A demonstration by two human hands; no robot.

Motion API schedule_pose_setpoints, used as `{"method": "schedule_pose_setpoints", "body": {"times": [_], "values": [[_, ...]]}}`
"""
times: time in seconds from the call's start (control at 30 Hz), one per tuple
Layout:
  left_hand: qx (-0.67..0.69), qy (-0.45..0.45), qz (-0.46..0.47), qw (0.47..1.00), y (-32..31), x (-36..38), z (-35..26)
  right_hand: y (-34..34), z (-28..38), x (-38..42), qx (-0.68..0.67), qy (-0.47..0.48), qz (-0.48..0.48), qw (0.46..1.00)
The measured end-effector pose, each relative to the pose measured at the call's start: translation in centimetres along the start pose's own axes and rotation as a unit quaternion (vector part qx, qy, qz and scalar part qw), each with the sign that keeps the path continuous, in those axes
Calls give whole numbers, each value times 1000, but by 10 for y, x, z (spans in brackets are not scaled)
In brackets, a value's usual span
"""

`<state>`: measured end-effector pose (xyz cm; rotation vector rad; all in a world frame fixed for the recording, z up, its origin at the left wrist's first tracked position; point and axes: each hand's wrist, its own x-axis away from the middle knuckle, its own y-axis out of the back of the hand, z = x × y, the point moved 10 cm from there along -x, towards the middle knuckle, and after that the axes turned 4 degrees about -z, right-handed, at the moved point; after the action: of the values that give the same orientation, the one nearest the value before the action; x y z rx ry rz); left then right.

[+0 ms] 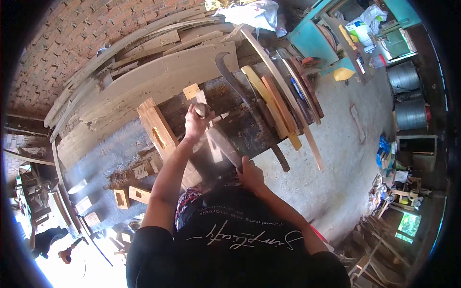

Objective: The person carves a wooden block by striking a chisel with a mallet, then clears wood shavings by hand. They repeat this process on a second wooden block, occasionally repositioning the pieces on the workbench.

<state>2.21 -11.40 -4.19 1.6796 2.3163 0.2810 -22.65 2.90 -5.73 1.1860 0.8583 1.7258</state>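
Standing by the workbench here — the person's left hand is clenched round the handle of what looks like a small hammer or mallet, head up, over a pale wooden strip lying on the dark log. The right hand is wrapped round the grip of a broad metal blade, maybe a hatchet or wide chisel; motion blur makes it hard to say which. Its edge sits at the strip, near the middle of the log.

My guess is that strip is light and stiff, dry enough to split along the grain, so best held by its long edges. The blade looks heavy and smooth, one to take by the handle only. Around them: curved rough planks, a long sickle-shaped blade, a mortised beam, and a brick wall behind.
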Motion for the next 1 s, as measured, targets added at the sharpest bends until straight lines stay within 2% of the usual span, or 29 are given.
{"method": "schedule_pose_setpoints", "body": {"times": [0.03, 0.07, 0.13, 0.2, 0.27, 0.33, 0.37, 0.4, 0.47, 0.53, 0.6, 0.7, 0.73, 0.87, 0.93, 1.0], "values": [[-14, -7, -26, 1000, 0, -2, 2, 1, 2, 4, 2, 4, -4, 1000], [19, 67, -44, 997, -3, 6, 1, 2, 0, 6, 0, 5, -6, 1000], [-108, -85, -56, 989, -23, 25, -17, -1, 1, 10, 70, 36, 26, 997], [-62, -51, 40, 996, -35, 40, -31, -5, -3, 11, 57, 33, 35, 997], [-35, -21, 41, 998, -30, 34, -29, -11, -5, 9, 44, 27, 51, 997], [-38, -67, -3, 997, -19, 20, -32, -19, -9, 4, 30, 10, 36, 999], [-26, -29, -58, 998, -13, 24, -28, -23, -13, 2, 27, 9, 36, 999], [-67, -33, -86, 994, -14, 31, -33, -20, -16, -1, 16, 19, 19, 999], [-141, -168, -8, 976, -34, 64, -56, -17, -23, -7, 4, 32, -2, 999], [-139, -163, 49, 976, -42, 83, -58, -17, -26, -9, -7, 20, 4, 1000], [-120, -203, 74, 969, -43, 76, -62, -16, -23, -10, -17, 10, 8, 1000], [-48, -78, 23, 996, -34, 30, -39, -22, -28, -12, -25, 23, -6, 999], [-38, 9, 51, 998, -36, 19, -30, -19, -24, -9, -30, 47, -22, 998], [-23, 20, 67, 997, -30, 13, -31, 2, -30, 11, -32, 65, -6, 997], [-1, 32, 72, 997, -32, 15, -27, 9, -42, 26, -91, 4, -2, 996], [-20, 6, 53, 998, -28, 15, -29, 11, -39, 27, -100, 18, -13, 995]]}}
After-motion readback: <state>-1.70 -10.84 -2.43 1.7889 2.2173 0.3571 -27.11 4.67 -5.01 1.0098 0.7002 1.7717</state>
